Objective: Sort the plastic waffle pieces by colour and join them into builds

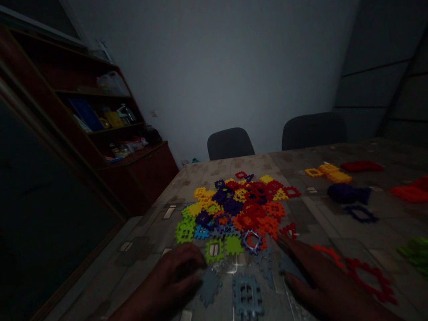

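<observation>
My left hand (180,272) is curled, thumb and forefinger tips close together at the edge of a plain grey toothed square tile (210,286). My right hand (312,274) has its fingers stretched and thumb apart, over another grey piece (290,266) it partly hides. Between the hands lie a grey window tile (247,295) and a grey triangular piece (265,263). Just beyond are a green window tile (214,250), a plain green tile (234,244) and a bluish-purple open frame (252,241). A pile of red, orange, yellow, purple and blue interlocking tiles (234,205) spreads behind them.
On the right of the table (294,162) lie yellow pieces (334,173), a purple stack (348,193), red-orange pieces (413,189), green pieces (416,253) and a red frame (384,285). Two chairs (230,143) stand at the far edge. A wooden shelf unit (147,165) is left.
</observation>
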Demonstrator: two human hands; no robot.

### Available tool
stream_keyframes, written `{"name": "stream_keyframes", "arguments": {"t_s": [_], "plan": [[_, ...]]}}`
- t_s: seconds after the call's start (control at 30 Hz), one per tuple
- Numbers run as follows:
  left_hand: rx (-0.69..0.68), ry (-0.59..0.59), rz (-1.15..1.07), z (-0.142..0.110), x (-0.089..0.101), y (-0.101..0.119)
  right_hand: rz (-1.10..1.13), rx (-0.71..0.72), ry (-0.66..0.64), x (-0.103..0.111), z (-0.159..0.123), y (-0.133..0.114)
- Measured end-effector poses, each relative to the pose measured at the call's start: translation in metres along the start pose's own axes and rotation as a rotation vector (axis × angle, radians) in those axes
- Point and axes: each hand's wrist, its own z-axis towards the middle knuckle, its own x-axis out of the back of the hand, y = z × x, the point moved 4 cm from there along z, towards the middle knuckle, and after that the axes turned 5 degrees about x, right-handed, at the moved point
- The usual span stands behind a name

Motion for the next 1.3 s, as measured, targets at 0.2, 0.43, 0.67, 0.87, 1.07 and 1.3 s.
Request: {"name": "stream_keyframes", "arguments": {"t_s": [0.2,0.43,0.67,0.87,1.07,1.3], "plan": [[0.119,-0.248,0.261,-0.015,-0.014,0.010,-0.098,0.045,0.001,0.001,-0.001,-0.001],[-0.049,-0.144,0.442,-0.003,-0.020,0.045,-0.203,0.144,0.053,0.004,-0.003,-0.005],[-0.272,0.282,0.518,-0.016,-0.020,0.015,-0.133,0.085,0.087,0.031,-0.002,-0.021],[-0.200,0.368,0.270,-0.006,-0.023,0.059,-0.065,-0.030,0.173,0.052,0.002,-0.014],[-0.449,-0.213,0.226,0.055,-0.121,0.127,0.018,-0.046,0.201,0.070,0.002,-0.002],[-0.498,0.096,0.383,0.057,-0.093,0.137,-0.088,-0.053,0.243,0.063,-0.007,-0.003]]}}
